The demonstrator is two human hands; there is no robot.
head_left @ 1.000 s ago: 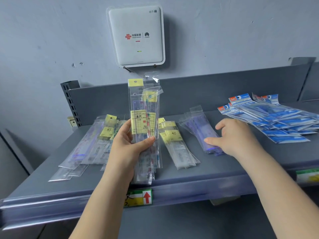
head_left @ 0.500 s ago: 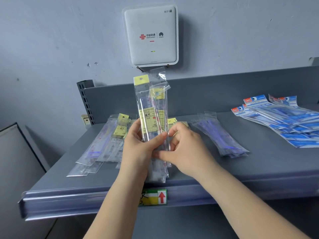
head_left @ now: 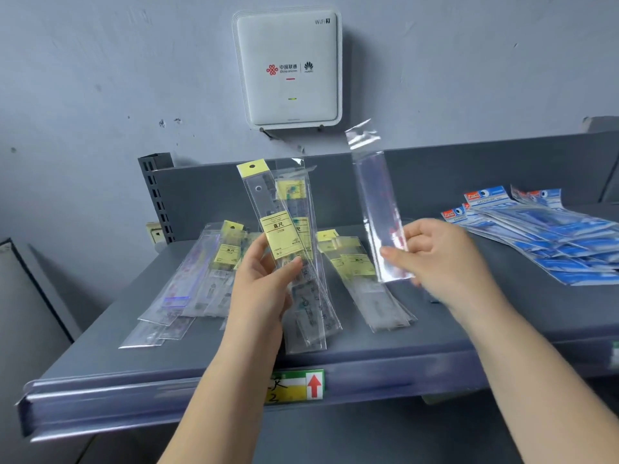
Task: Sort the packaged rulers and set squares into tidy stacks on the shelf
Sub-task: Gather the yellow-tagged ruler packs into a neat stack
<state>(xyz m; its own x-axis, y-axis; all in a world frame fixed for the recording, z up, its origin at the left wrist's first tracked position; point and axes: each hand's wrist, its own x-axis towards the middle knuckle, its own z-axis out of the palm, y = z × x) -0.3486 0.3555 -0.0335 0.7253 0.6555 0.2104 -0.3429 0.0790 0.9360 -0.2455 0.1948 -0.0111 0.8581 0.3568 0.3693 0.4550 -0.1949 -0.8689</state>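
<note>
left hand gripping a fanned bunch of yellow-labelled clear ruler packs, right hand pinching one clear sleeved ruler upright above the grey metal shelf, white wifi box on the wall

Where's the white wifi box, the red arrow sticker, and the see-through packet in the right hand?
wifi box [head_left: 287, 67], head view, front face.
red arrow sticker [head_left: 314, 385], head view, arrow.
see-through packet [head_left: 376, 202], head view, middle.
</note>
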